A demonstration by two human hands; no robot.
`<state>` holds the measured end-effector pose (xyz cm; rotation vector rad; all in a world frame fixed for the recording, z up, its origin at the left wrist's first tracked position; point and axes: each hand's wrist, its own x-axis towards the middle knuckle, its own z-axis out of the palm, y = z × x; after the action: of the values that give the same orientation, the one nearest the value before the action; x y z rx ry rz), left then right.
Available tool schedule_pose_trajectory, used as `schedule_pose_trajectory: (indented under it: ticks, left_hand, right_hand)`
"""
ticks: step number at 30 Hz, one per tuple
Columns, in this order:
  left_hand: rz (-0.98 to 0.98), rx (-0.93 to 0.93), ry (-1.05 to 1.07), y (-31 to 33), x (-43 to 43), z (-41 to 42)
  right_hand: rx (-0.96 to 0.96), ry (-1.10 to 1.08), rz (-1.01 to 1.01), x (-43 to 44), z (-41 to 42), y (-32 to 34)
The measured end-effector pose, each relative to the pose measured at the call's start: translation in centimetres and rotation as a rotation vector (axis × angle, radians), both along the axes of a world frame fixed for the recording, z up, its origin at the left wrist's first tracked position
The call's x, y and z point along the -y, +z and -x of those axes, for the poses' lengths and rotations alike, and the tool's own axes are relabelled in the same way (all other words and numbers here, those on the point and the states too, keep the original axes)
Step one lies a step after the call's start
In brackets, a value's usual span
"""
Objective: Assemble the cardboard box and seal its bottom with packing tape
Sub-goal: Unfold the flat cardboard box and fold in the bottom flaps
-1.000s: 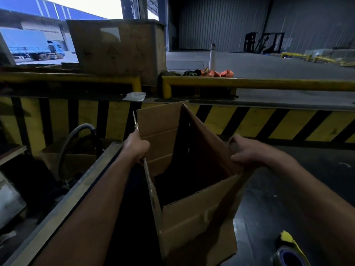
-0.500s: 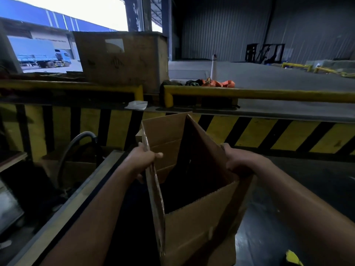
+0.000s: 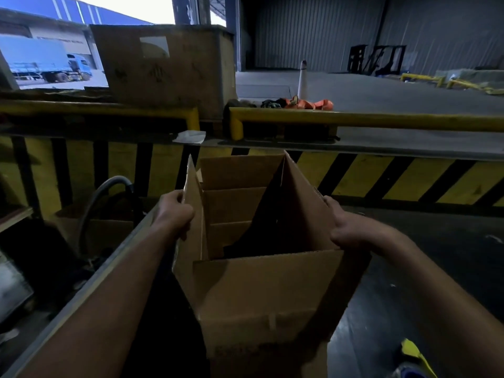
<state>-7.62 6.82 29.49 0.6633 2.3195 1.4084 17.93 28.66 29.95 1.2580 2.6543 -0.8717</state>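
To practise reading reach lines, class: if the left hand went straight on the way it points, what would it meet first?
The cardboard box: the left hand grips its left wall, so it would press that wall inward. Beyond that, probably the box's far wall; depth is unclear.

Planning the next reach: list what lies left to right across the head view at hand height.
hose → left hand → cardboard box → right hand

Free: box interior. Blocking: striped barrier behind, ledge left.
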Motion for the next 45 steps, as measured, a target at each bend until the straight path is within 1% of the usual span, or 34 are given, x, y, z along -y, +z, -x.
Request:
schedule_pose_trajectory:
  ticks: [2,5,7,9,12,16,21,24,26,30,32,34,36,39,42,43,44,45]
  left_hand:
    - [0.029,0.025,-0.03,0.6,-0.3,0.4]
    - [0.15,0.151,-0.241,1.0,-0.1,0.9]
    - [0.209,0.127,-0.333,0.2,0.6,1.0]
    - [0.163,0.088,-0.293,-1.0,1.6,1.3]
    - [0.044,0.079,-0.218,-1.8,2.6,2.1]
    - [0.056,0.005,-0.229,-2.0,2.5,1.9]
    - [0.117,-0.122,-0.239,-2.3,2.3,1.3]
    - [0.128,-0.14,-0.268,-2.4,2.7,1.8]
    - [0.135,-0.133,-0.274,-2.0,2.8,1.9]
    - [0.157,-0.105,-0.293,-1.3,2.3,2.0]
    - [0.16,-0.105,-0.271,-1.3,2.3,1.9]
    - [0.139,-0.096,-0.281,-1.2,2.2,1.4]
    - [0.111,-0.027,-0.308,-0.9,2.2,0.7]
    - [0.086,0.067,-0.354,-0.8,1.9,0.5]
    - [0.065,0.082,-0.337,-0.9,1.8,0.2]
    - [0.07,0.083,-0.33,-1.0,1.7,0.1]
    - [0.077,0.089,-0.318,-1.0,1.6,0.0]
    - [0.076,0.105,-0.304,-0.9,1.6,-0.1]
  right_hand:
    - [-0.029,-0.021,-0.006,0.8,-0.1,-0.1]
    - [-0.033,-0.008,-0.017,2.1,-0.1,-0.1]
    - [-0.04,0.007,-0.016,2.5,0.1,-0.2]
    - [-0.034,-0.037,-0.016,2.6,0.6,-0.2]
    - [-0.014,-0.152,-0.065,2.1,1.4,-0.2]
    - [0.028,-0.19,-0.093,2.5,1.8,-0.1]
    - [0.024,-0.117,-0.12,5.4,2.8,-0.2]
    - [0.014,-0.112,-0.123,6.1,3.9,-0.2]
    - [0.044,-0.116,-0.124,5.7,4.3,0.0]
    - [0.07,-0.146,-0.112,3.8,2.1,0.9]
    - [0.035,-0.143,-0.092,3.4,0.6,1.4]
    - [-0.065,-0.159,-0.05,3.4,-0.2,1.1]
    - [-0.135,-0.186,-0.044,3.4,-0.4,0.4]
    - [-0.213,-0.176,-0.098,3.3,-0.6,-0.9]
    - [-0.345,-0.18,-0.201,5.3,-1.0,-1.1]
    - [-0.325,-0.164,-0.242,6.3,-1.2,-1.2]
    - [-0.255,-0.125,-0.312,7.4,-1.4,-1.4]
    - [-0.161,-0.068,-0.422,8.5,-1.5,-1.6]
